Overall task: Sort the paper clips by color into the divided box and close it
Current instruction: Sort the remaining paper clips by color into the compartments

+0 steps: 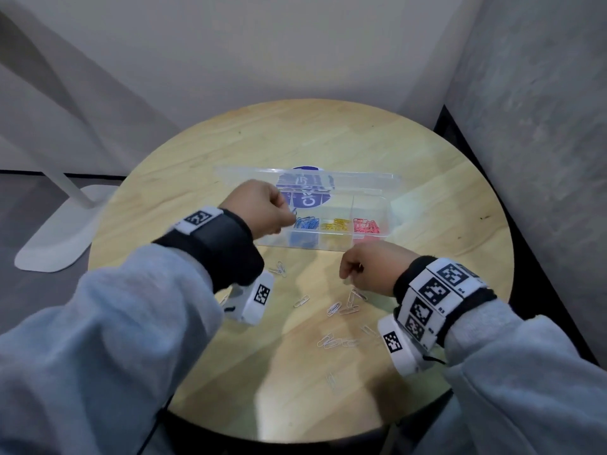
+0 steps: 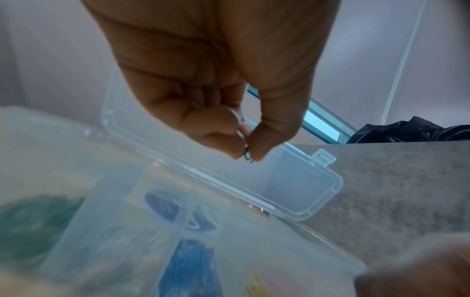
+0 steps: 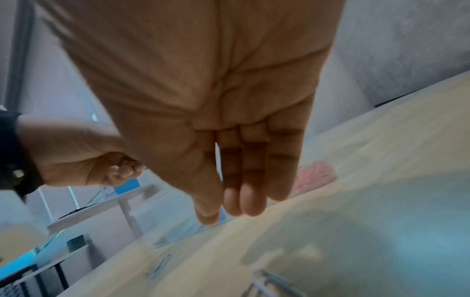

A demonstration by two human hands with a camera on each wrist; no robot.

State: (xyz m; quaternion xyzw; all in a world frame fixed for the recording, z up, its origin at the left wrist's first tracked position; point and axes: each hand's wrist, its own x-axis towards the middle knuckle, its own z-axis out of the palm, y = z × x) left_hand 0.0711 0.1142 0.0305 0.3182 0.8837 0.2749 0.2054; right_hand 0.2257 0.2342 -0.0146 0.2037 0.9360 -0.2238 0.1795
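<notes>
A clear divided box point(image 1: 328, 246) stands open mid-table, its lid point(image 1: 361, 180) tipped back. Its front row holds blue clips point(image 1: 307, 223), yellow clips point(image 1: 335, 224) and red clips point(image 1: 366, 225). My left hand point(image 1: 291, 219) hovers over the box's left part and pinches a paper clip point(image 1: 293, 211) between thumb and forefinger; the clip's dark bluish tip point(image 2: 248, 157) pokes out below the fingertips. A blurred green mass point(image 2: 33, 221) fills a compartment below. My right hand point(image 1: 343, 274) hangs over several white clips point(image 1: 335, 308), its fingers point(image 3: 251, 201) straight and holding nothing.
The round wooden table point(image 1: 427, 224) stands in a corner between two walls. More white clips point(image 1: 279, 267) lie scattered near its front. A blue round label point(image 1: 307, 200) shows through the box. A white stand base point(image 1: 59, 231) sits on the floor at left.
</notes>
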